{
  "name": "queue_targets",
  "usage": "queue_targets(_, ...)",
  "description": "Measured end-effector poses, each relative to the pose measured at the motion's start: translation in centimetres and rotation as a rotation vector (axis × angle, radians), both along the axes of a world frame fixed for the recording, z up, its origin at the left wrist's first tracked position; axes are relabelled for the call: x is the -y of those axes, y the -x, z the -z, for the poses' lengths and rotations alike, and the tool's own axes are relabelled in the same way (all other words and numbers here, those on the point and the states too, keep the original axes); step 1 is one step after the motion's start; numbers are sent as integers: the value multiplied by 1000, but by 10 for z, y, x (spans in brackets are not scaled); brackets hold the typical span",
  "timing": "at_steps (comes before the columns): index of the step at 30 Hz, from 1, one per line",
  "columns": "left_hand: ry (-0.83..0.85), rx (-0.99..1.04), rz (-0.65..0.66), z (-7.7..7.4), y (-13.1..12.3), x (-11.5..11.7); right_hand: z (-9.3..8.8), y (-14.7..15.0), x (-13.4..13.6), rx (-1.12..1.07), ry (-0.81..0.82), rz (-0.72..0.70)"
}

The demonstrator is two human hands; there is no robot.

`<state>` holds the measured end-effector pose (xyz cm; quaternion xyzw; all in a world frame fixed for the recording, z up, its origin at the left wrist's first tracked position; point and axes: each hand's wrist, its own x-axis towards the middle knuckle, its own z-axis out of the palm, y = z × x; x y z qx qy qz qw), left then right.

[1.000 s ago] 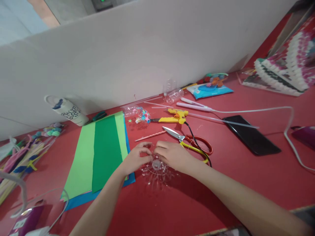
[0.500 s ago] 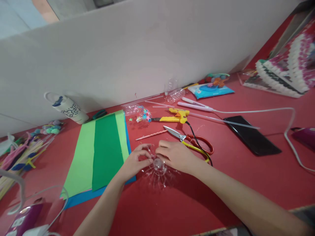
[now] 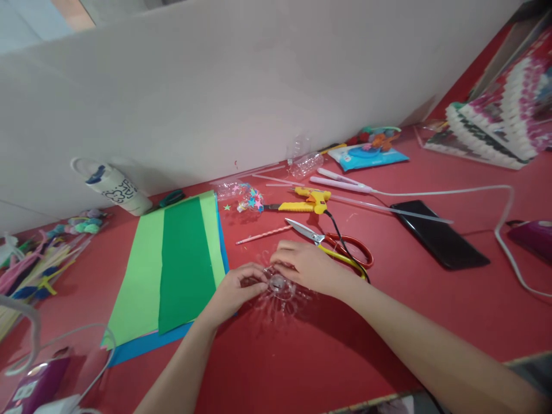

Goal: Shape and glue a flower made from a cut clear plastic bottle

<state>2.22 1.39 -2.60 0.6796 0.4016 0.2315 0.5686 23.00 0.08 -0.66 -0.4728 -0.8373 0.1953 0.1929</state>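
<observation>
Between my hands is a clear plastic bottle piece (image 3: 278, 284), its neck ring in the middle and thin cut strips fanned out around it over the red table. My left hand (image 3: 237, 290) grips its left side, thumb and fingers pinched near the neck. From the far right side my right hand (image 3: 302, 265) holds the same piece with curled fingers; the fingertips are partly hidden. Just beyond my right hand lie scissors (image 3: 319, 237) with red and yellow handles. A pink striped pencil (image 3: 263, 235) rests on the table beyond the bottle piece.
Green and blue sheets (image 3: 185, 264) lie at the left. A yellow glue gun (image 3: 314, 198) and a yellow cutter (image 3: 295, 207) sit beyond the scissors, near star confetti (image 3: 252, 199). A black phone (image 3: 440, 236) is at the right, and a white tumbler (image 3: 121, 187) leans by the wall.
The clear bottle piece has tilted slightly between my hands, so its neck ring shows differently. My fingers have shifted a little around it, and the whole view has moved slightly.
</observation>
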Motion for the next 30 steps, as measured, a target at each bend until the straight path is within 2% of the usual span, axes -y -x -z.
queue_targets(7, 19, -37, -104, 8, -2, 3, -2, -20, -1, -363, 42, 53)
queue_targets(11, 74, -64, -167, 7, -3, 4, -6, -41, -1, -391, -157, 180)
queue_targets(13, 89, -71, -194, 6, -4, 5, -6, -50, -1, -334, -88, 219)
queue_targets(15, 97, -72, -208, 5, -5, 7, -7, -56, 0, -238, 59, 184)
queue_targets(16, 106, -74, -213, 4, -5, 7, -7, -57, 1, -204, 82, 155)
queue_targets(17, 120, -75, -221, 4, -5, 8, -8, -56, 2, -194, 47, 131)
queue_targets(20, 181, -74, -264, 4, -7, 10, -17, -50, 8, -302, -221, 127)
queue_targets(21, 200, -72, -284, 4, -7, 12, -21, -48, 10, -339, -265, 116)
queue_targets(23, 230, -71, -312, 3, -9, 14, -27, -42, 16, -356, -225, 42)
queue_targets(26, 252, -71, -350, 1, -12, 17, -29, -34, 22, -254, -87, -66)
queue_targets(30, 248, -79, -368, -2, -14, 18, -18, -27, 23, -130, -67, -47)
